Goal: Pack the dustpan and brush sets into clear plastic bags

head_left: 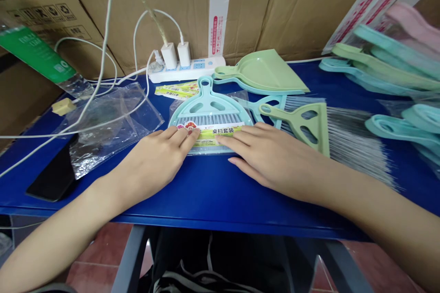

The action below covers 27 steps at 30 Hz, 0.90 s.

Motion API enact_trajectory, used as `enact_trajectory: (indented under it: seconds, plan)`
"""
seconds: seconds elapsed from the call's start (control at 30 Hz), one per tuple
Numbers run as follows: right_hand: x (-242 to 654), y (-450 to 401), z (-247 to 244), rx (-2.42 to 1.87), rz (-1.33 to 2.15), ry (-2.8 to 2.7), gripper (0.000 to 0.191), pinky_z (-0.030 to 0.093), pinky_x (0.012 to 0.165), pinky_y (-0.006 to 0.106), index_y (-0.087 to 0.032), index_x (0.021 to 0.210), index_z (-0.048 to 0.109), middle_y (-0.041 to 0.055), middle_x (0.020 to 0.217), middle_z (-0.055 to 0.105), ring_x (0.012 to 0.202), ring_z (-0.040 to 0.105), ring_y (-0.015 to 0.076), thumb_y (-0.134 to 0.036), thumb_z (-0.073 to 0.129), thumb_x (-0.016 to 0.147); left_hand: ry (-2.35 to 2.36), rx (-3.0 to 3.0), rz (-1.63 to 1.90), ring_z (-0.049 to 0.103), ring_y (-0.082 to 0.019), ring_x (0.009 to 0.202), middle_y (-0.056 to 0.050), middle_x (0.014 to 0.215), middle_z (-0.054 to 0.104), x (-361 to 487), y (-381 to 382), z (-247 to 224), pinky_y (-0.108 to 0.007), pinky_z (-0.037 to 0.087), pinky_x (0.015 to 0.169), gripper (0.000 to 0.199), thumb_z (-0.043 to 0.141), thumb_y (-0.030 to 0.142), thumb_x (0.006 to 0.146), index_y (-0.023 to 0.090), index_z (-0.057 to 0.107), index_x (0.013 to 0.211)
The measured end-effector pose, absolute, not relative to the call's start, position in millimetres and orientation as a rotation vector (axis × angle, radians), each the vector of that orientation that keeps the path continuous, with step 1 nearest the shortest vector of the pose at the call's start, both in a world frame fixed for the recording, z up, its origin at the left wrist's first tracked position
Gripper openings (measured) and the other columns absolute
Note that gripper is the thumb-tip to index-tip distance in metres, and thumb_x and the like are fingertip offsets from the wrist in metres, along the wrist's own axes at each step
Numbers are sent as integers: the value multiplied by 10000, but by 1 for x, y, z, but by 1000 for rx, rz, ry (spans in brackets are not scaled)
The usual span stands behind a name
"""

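On your far left, a black smartphone [51, 174] lies on the blue worktop [206, 197], just beside a crumpled clear plastic bag [110, 119]. White charging cables [105, 23] loop across the bag toward a white power strip [185, 69] at the back, where two white chargers [175, 55] are plugged in.

Your left hand [151, 162] is open and flat, its fingers [178, 139] resting on the left end of a printed label strip [216, 137] without gripping it. That strip crosses a teal dustpan [206, 100] and a teal hand brush [209, 120], packed together in a clear sleeve [240, 97] directly in front of you. The dustpan's long axis runs away from you, its handle pointing toward the power strip, while the label runs crosswise between your hands. Neither hand is clearly nearer.

Your right hand [271, 160] is also open, its fingers [237, 139] lying on the label's right end and holding nothing. Just right of it lies a sage-green hand brush [302, 123] with long grey bristles, and a pale green dustpan [264, 71] sits behind. At the far right, teal and green dustpans [381, 64] are stacked against a cardboard carton [292, 4].
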State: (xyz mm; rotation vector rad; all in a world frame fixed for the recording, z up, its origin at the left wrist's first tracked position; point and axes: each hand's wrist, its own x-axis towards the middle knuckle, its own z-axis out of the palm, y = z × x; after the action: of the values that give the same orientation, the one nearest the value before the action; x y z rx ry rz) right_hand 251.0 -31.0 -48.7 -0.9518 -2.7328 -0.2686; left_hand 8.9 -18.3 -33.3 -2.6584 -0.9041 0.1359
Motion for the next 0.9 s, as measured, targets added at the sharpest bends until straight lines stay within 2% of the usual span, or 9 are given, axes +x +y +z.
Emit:
enact_trajectory:
  seconds: [0.3, 0.43, 0.6, 0.9]
  plan:
    - [252, -31, -48, -972, -270, -2747, 343, 533, 800, 392, -122, 1243, 661, 129, 1061, 754, 931, 686, 244, -210, 433, 1002, -931, -2670, 151, 667, -300, 1154, -205, 1309, 657, 9, -19, -33, -421, 615, 886, 532, 350, 22, 900, 43, 516, 1405]
    - [252, -31, -49, -955, -264, -2743, 350, 535, 793, 392, -98, 1239, 660, 138, 1052, 752, 925, 686, 249, -207, 426, 1002, -930, -2675, 145, 670, -304, 1146, -218, 1307, 654, 9, -19, -33, -428, 617, 881, 532, 342, 25, 900, 30, 516, 1402]
    - [252, -31, -49, -974, -266, -2749, 351, 532, 794, 395, -124, 1237, 666, 132, 1055, 752, 921, 681, 243, -213, 421, 1002, -995, -2701, 147, 658, -292, 1174, -184, 1324, 652, 9, -18, -33, -426, 606, 917, 536, 361, 36, 898, 85, 530, 1404]
    - [252, -32, -50, -951, -272, -2740, 350, 532, 786, 391, -95, 1235, 659, 139, 1047, 751, 913, 684, 249, -205, 420, 1004, -938, -2682, 132, 671, -301, 1141, -210, 1297, 661, 9, -18, -34, -430, 616, 877, 525, 337, 36, 905, 41, 525, 1395]
